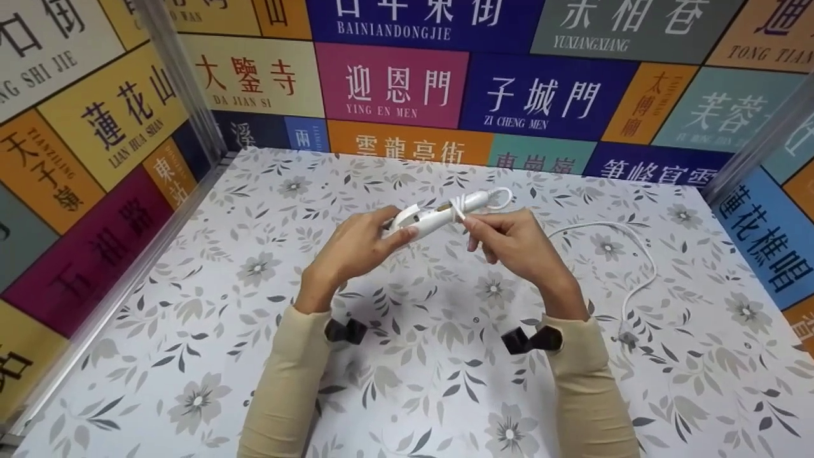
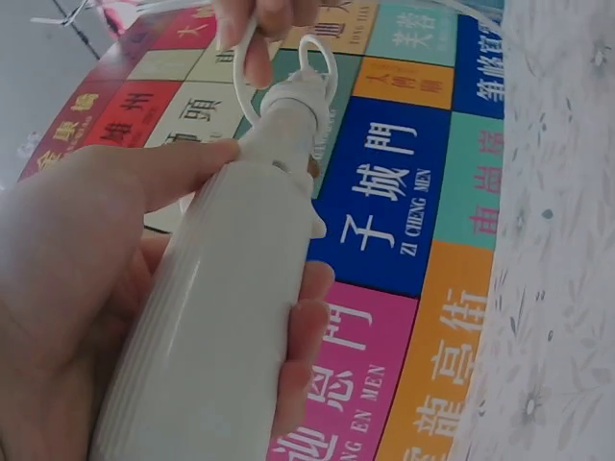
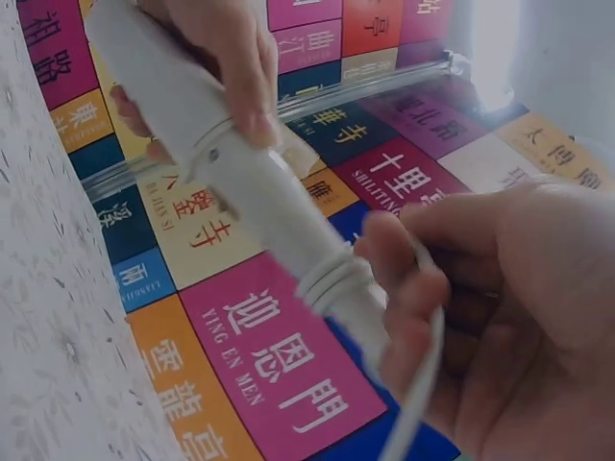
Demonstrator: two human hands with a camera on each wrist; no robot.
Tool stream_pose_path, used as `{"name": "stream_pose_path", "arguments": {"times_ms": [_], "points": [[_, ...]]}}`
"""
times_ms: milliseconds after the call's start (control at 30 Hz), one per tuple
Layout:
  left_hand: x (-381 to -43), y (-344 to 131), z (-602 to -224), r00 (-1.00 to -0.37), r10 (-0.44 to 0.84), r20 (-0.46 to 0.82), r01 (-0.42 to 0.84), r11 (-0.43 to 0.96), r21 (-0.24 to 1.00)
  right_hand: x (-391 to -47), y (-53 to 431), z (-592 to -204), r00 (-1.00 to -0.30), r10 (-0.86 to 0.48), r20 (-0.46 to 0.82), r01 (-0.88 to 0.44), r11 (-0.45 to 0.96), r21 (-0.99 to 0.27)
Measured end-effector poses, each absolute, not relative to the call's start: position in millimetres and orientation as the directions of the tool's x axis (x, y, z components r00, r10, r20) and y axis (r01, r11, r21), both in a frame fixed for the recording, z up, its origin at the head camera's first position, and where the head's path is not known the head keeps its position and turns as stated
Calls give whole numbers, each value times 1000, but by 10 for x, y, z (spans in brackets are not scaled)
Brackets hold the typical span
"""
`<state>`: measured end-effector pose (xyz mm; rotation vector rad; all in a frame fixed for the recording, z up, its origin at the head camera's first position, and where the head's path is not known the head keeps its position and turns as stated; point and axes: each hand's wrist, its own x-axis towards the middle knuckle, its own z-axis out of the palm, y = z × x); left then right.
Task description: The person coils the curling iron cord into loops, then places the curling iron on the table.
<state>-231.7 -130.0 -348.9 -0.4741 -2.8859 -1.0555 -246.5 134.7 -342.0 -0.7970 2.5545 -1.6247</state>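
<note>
Head view, floral tabletop, signage walls

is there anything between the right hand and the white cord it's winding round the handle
Nothing visible. The right hand already pinches the white cord directly, beside the turns wound on the white handle, which the left hand grips. The rest of the cord trails free over the table to the right.
</note>
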Motion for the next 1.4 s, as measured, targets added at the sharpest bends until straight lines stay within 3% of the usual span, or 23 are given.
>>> {"name": "stream_pose_path", "arguments": {"times_ms": [167,333,467,700,867,967,1133,1400], "points": [[-2293,-1311,-3430,-949,267,170,308,649,696,-2564,1384,-3569,-793,-582,181,-375,233,-897],[-2262,-1312,-3384,-933,304,194,343,583,737,-2693,1424,-3753,-741,-657,136,-411,284,-866],[-2252,-1336,-3360,-916,338,215,380,562,735,-2771,1478,-3850,-797,-597,89,-372,370,-851],[-2250,-1366,-3362,-882,430,193,431,569,701,-2853,1534,-3905,-942,-333,45,-203,459,-865],[-2252,-1367,-3390,-845,516,140,463,575,674,-2841,1590,-3884,-915,-350,203,-320,316,-893],[-2248,-1366,-3404,-821,561,105,480,579,659,-2821,1603,-3838,-917,-352,185,-284,255,-924],[-2238,-1374,-3416,-799,599,58,503,612,611,-2783,1634,-3727,-967,-252,29,-132,403,-906],[-2247,-1345,-3433,-767,641,1,505,604,616,-2703,1644,-3595,-940,-335,57,-213,448,-868]]}}
